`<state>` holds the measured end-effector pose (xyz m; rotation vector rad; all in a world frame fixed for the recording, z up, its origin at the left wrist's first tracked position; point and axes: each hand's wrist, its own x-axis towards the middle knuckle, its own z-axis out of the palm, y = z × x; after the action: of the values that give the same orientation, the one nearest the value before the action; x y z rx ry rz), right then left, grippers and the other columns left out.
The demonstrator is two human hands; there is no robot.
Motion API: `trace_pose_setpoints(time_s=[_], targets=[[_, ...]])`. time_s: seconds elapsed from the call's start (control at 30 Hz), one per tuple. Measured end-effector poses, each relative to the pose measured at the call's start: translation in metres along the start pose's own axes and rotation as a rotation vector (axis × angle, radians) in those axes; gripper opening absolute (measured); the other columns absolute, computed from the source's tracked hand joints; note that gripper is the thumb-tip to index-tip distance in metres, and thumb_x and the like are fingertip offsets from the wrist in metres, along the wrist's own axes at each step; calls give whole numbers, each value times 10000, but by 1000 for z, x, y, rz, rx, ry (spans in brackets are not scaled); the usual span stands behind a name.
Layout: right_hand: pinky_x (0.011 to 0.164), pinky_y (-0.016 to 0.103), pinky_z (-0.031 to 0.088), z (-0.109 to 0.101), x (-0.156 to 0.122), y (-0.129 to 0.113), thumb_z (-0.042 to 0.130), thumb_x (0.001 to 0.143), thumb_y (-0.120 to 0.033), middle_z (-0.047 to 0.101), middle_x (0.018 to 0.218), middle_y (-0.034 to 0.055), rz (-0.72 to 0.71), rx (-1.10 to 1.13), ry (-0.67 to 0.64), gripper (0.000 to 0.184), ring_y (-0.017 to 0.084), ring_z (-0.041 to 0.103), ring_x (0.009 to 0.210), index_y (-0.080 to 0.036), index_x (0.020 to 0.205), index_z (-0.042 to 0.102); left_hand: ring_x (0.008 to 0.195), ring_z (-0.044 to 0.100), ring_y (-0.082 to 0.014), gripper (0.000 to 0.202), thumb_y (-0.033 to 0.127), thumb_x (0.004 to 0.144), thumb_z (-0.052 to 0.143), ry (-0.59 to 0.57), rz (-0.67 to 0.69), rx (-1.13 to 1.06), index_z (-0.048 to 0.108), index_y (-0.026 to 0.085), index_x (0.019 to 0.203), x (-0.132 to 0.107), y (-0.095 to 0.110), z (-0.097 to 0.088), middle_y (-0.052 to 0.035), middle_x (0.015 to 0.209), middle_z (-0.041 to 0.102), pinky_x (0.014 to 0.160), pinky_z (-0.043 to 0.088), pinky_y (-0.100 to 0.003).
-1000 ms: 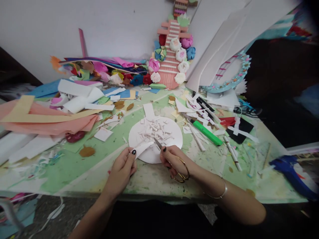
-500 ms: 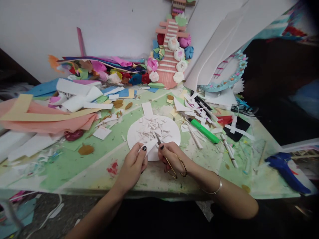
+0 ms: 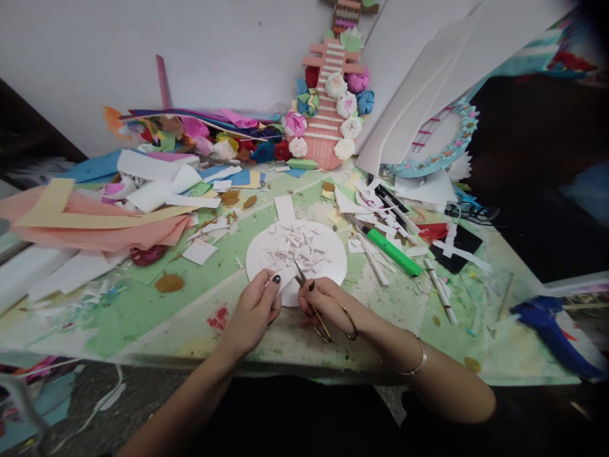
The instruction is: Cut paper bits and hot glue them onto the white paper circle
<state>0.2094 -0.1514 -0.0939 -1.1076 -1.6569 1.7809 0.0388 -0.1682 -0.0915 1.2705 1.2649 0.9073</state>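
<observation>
My left hand (image 3: pixel 257 309) pinches a strip of white paper (image 3: pixel 287 277) between thumb and fingers. In my right hand (image 3: pixel 326 306) is a pair of scissors (image 3: pixel 320 327) with gold handles, its grey blades pointing up and left beside the strip. Below and beyond both hands lies a round white paper disc (image 3: pixel 257 251) on the table. Small white paper clippings (image 3: pixel 297 244) are heaped on it. A white paper tab (image 3: pixel 285 208) sticks out at the disc's far edge.
A green marker (image 3: pixel 392 251) and several pens lie right of the disc. A blue glue gun (image 3: pixel 554 333) rests at the right edge. Coloured paper sheets (image 3: pixel 109 225) pile up on the left. A pink paper lute decorated with flowers (image 3: pixel 328 120) leans against the wall.
The scissor blades have opened slightly, with the tips apart beside the strip. The whole view has shifted a little, and both hands stay near the disc.
</observation>
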Motion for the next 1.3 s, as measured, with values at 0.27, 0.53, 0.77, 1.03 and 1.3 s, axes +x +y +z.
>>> trace_pose_setpoints(time_s=[0.27, 0.53, 0.77, 1.03, 1.3], targets=[[303, 183, 363, 0, -4, 1, 307, 804, -793, 364, 508, -53, 71, -72, 99, 658, 52, 384, 328, -175, 608, 416, 426, 274, -76, 267, 412, 941, 390, -29, -12, -9, 402, 196, 786, 1, -1, 7, 102, 449, 330, 455, 260, -189], [622, 325, 575, -1, 1, 6, 308, 767, -821, 349, 576, -57, 10, 76, -30, 657, 57, 389, 454, -184, 631, 392, 390, 249, -64, 300, 451, 919, 433, 60, -23, -59, 391, 200, 759, 5, -3, 1, 109, 429, 333, 419, 217, -182], [467, 237, 487, -3, -1, 7, 353, 809, -771, 398, 603, -41, -10, -86, 14, 611, 68, 436, 440, -181, 666, 419, 387, 263, -52, 307, 444, 901, 467, 9, 7, -75, 400, 191, 743, 9, 0, 8, 106, 430, 349, 417, 213, -174], [331, 182, 303, -2, -2, 0, 307, 813, -787, 377, 519, -45, 59, -142, 104, 641, 45, 351, 355, -184, 608, 387, 360, 247, -44, 317, 477, 886, 484, 30, -29, -114, 441, 183, 775, 11, -4, 10, 108, 425, 342, 387, 197, -164], [563, 333, 570, 2, 3, 5, 354, 733, -839, 338, 561, -67, 68, 120, -30, 658, 52, 383, 415, -191, 628, 364, 356, 189, -23, 321, 450, 794, 582, 31, -149, -427, 360, 218, 799, 14, -3, 1, 135, 489, 273, 371, 141, -134]])
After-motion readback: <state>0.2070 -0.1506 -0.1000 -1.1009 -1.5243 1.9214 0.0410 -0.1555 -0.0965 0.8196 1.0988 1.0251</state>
